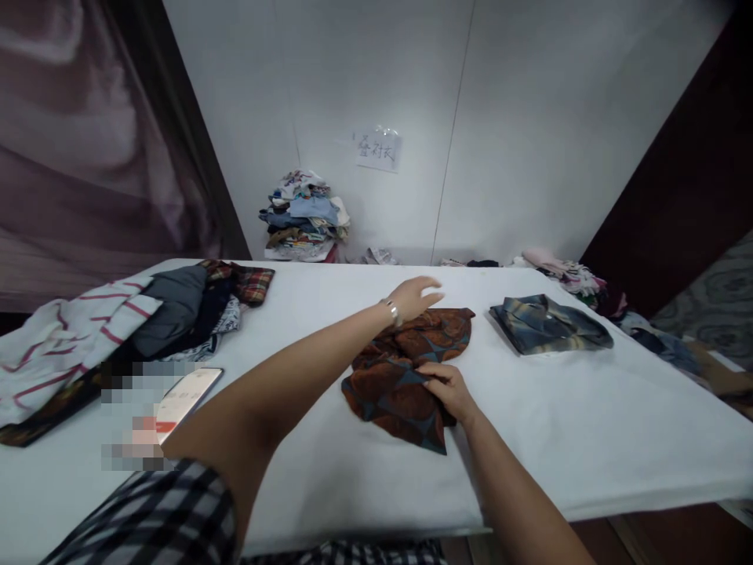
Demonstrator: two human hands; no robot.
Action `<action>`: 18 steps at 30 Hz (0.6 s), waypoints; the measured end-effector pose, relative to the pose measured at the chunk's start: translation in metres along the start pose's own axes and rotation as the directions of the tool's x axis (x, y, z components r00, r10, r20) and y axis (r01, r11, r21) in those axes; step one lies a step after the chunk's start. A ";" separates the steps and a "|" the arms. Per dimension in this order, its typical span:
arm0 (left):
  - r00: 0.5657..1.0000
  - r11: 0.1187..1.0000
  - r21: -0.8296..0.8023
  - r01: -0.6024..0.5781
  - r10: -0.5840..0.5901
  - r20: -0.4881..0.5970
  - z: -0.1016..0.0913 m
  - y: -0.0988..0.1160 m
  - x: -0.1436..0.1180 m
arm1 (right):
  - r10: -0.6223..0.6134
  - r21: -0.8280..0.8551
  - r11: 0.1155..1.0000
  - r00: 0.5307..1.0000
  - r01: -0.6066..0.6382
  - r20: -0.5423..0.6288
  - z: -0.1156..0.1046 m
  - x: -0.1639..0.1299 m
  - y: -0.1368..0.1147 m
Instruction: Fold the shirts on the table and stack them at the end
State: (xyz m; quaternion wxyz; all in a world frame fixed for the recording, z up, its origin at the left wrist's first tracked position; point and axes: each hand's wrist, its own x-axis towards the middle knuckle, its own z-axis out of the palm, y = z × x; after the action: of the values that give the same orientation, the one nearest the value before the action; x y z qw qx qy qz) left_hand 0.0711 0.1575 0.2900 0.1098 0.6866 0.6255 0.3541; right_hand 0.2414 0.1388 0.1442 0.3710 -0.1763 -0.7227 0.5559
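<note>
A brown patterned shirt (400,396) with blue-grey shapes lies bunched on the white-covered table, its folds loose. My right hand (450,392) grips its right edge, thumb and fingers closed on the cloth. Over the shirt's far side my left hand (415,297) reaches across with thumb and fingers apart, holding nothing; a silvery band (391,311) circles that wrist. To the right sits a folded blue-and-yellow plaid shirt (550,324), apart from both hands.
Several garments (173,302) lie heaped at the table's left, near a lit phone (191,392) partly covered by pixelation. Behind the table rises a tall clothes pile (306,216). More clothes (565,271) lie beyond the right edge. A handwritten sign (377,149) hangs on the wall.
</note>
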 end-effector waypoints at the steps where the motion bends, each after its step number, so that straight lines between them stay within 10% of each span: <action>1: 0.997 0.996 0.044 0.071 -0.071 -0.013 -0.001 -0.017 -0.022 | -0.022 0.013 1.000 0.997 0.021 0.068 0.002 0.000 -0.004; 6: 0.958 0.950 0.123 0.288 -0.284 -0.044 -0.005 -0.074 -0.136 | -0.100 0.070 0.994 0.969 0.086 0.228 0.011 -0.004 -0.023; 11: 0.883 0.879 -0.096 0.467 -0.470 -0.013 0.000 -0.070 -0.211 | -0.261 0.127 0.965 0.904 0.230 0.339 0.034 -0.015 -0.055; 16: 0.659 0.374 -0.656 0.655 -0.709 0.253 0.004 -0.047 -0.238 | -0.302 -0.023 0.944 0.889 0.330 0.344 0.084 -0.025 -0.080; 18: 0.661 0.209 -0.740 0.640 -0.641 0.390 0.004 -0.040 -0.243 | -0.270 -0.022 0.950 0.852 0.313 0.448 0.102 -0.029 -0.084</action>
State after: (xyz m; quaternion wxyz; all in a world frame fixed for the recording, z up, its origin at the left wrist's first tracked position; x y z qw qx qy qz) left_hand 0.0503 -0.0613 0.1787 0.5570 0.2239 0.6008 0.5278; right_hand 0.1989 0.0236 0.2017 0.2695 0.0479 -0.8313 0.4837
